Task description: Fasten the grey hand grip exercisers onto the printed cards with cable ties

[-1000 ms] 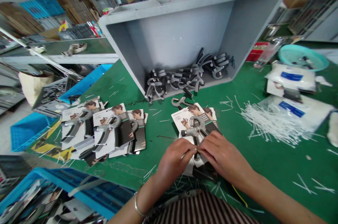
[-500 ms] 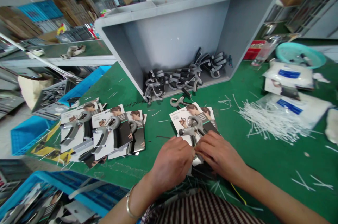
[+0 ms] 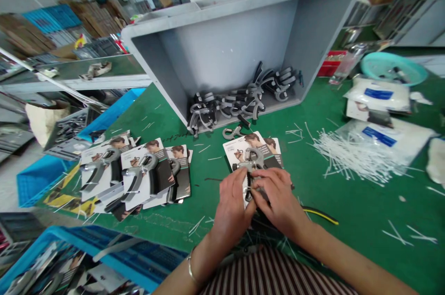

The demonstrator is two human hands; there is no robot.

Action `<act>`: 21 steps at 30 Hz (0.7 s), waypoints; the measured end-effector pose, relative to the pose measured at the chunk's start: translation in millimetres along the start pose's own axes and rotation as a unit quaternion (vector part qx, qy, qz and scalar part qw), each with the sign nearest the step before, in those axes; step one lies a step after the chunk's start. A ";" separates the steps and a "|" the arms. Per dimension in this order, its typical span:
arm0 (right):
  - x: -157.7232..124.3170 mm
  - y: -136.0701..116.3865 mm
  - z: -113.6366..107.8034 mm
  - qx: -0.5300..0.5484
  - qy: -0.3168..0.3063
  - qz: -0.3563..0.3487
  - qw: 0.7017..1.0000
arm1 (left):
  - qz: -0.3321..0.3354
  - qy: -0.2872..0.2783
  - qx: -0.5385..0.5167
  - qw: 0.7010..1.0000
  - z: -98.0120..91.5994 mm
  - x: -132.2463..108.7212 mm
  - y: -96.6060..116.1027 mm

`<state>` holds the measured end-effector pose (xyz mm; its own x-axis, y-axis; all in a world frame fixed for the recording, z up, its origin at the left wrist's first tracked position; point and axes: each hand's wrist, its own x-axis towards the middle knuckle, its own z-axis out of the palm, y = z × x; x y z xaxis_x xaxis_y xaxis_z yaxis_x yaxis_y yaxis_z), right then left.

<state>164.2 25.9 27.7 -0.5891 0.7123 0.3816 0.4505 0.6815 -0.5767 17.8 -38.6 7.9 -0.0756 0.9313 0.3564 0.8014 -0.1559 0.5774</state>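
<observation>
- Left hand and right hand meet over one hand exerciser, fingertips bunched close around its near handle; the fingers hide the contact, so I cannot tell whether either hand pinches the handle or a thin tie.
- The exerciser lies on a printed card, coil towards 12 o'clock; the two-sided hold probably keeps both from sliding.
- At 12, a loose exerciser sits just beyond the card; the grey bin stands on its side, mouth facing the person, presumably for easy reaching.
- At 2 to 3, white ties are heaped within apparent right-hand reach.
- At 9 to 10, carded exercisers overlap, kept apart from the work.
- Against half a second ago, the left fist has loosened into longer fingers, and more of the yellow-edged tool handle shows at 4.
</observation>
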 end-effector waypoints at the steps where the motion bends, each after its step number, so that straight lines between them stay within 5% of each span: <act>1: -1.5 0.8 1.6 -0.005 0.017 0.006 1.000 | -0.002 0.010 0.003 1.000 0.0 0.6 -2.1; 7: -5.6 6.5 7.0 0.047 0.095 0.080 0.991 | 0.009 0.055 0.033 0.998 -3.4 1.2 -10.8; 11: -31.8 24.2 -8.3 0.038 0.091 0.094 0.991 | -0.009 0.010 -0.009 1.000 -18.4 1.1 -18.6; 14: -80.7 48.1 -26.7 -0.060 0.039 0.139 0.988 | -0.097 -0.049 -0.078 0.991 -35.3 3.3 -29.4; 16: -116.2 61.2 -33.0 -0.140 -0.038 0.159 0.976 | -0.170 -0.036 -0.096 0.980 -38.2 7.7 -35.3; 18: -141.7 67.0 -32.8 -0.209 -0.096 0.153 0.961 | -0.213 -0.019 -0.115 0.970 -30.7 15.0 -37.6; 21: -151.3 65.9 -30.3 -0.241 -0.150 0.138 0.949 | -0.218 -0.074 -0.204 0.952 -12.8 29.0 -37.3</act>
<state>303.3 -31.9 -46.1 -0.5351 0.8448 0.0000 0.8276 0.5242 -0.2006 -21.9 -10.0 6.1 -0.2392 0.9683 -0.0714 0.4148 0.1684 0.8942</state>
